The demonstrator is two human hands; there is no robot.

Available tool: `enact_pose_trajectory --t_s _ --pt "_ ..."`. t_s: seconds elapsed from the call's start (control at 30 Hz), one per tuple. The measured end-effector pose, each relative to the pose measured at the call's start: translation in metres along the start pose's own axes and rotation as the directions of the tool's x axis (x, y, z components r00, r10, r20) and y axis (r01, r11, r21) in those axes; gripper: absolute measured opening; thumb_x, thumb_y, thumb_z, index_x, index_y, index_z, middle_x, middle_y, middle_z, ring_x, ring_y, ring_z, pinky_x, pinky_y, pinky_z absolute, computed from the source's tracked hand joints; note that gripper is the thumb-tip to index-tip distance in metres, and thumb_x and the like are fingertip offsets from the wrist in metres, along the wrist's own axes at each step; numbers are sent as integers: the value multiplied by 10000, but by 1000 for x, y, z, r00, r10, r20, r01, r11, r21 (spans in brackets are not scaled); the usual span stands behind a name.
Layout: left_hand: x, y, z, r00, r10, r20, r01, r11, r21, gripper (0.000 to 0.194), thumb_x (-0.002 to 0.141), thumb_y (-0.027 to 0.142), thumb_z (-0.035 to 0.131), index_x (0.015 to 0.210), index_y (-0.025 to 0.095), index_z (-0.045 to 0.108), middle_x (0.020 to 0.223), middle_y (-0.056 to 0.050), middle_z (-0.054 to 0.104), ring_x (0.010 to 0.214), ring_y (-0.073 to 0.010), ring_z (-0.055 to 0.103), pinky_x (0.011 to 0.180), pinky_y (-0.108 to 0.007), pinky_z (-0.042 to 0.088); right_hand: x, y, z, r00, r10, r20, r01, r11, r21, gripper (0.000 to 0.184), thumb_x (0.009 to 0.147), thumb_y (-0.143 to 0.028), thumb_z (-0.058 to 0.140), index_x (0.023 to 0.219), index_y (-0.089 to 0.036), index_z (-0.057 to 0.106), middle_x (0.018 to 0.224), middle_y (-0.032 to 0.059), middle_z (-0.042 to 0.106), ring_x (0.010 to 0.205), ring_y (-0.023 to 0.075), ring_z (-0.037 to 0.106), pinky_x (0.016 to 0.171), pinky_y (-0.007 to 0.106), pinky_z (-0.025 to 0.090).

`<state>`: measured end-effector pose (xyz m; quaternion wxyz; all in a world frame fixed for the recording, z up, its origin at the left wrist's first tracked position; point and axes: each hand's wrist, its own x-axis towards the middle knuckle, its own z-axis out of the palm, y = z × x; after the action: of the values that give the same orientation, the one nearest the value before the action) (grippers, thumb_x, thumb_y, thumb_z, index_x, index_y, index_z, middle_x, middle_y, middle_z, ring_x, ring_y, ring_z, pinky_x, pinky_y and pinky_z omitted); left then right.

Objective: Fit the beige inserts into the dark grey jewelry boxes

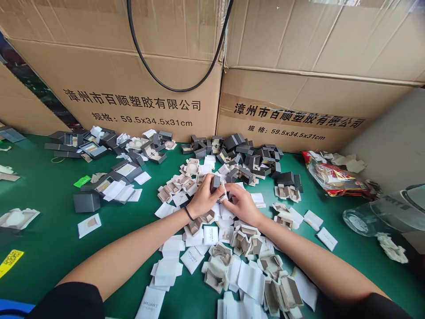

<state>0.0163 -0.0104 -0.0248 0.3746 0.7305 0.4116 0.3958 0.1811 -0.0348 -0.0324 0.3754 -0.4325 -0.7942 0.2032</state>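
Observation:
In the middle of the table my left hand (203,200), with a dark band at the wrist, is closed around a small dark grey box (215,183). My right hand (245,206) meets it from the other side, fingers pinched on a pale cardboard insert (223,193) at the box's edge. Whether the insert sits inside the box or outside it, I cannot tell. Below and around both hands lie folded cardboard inserts (217,261) and white printed cards (210,235). Beyond them is a heap of dark grey boxes (234,141), several standing open.
Large cartons (139,79) wall off the back, with a black cable (179,90) looping down in front. More grey boxes (86,202) are at the left. To the right are a red snack bag (332,177), a clear glass jar (360,220) and crumpled tissue (392,248).

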Motion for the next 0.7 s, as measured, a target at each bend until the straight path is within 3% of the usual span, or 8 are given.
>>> enact_pose_trajectory --t_s 0.17,0.37,0.7 --pt "0 0 0 998 -35 -48 36 999 19 331 843 516 401 916 193 402 799 -18 477 732 -159 471 697 -297 399 -1 1 -2 996 -64 64 69 995 -79 211 862 -294 504 1053 -215 550 1122 86 591 1039 218 541 879 374 464" --pt "0 -4 0 991 -43 -125 44 999 3 314 845 511 404 872 198 409 740 4 449 680 -141 441 655 -278 381 0 -3 -5 972 -149 181 182 966 -186 200 844 -285 503 1016 -197 554 1165 103 578 932 230 541 799 394 483" --pt "7 -5 -1 967 -98 -234 72 991 -115 332 890 481 296 726 201 370 677 17 445 656 -121 440 662 -269 391 -4 5 1 980 -184 77 194 970 -150 430 853 -301 514 1271 -241 436 1252 95 534 1090 227 535 889 397 483"
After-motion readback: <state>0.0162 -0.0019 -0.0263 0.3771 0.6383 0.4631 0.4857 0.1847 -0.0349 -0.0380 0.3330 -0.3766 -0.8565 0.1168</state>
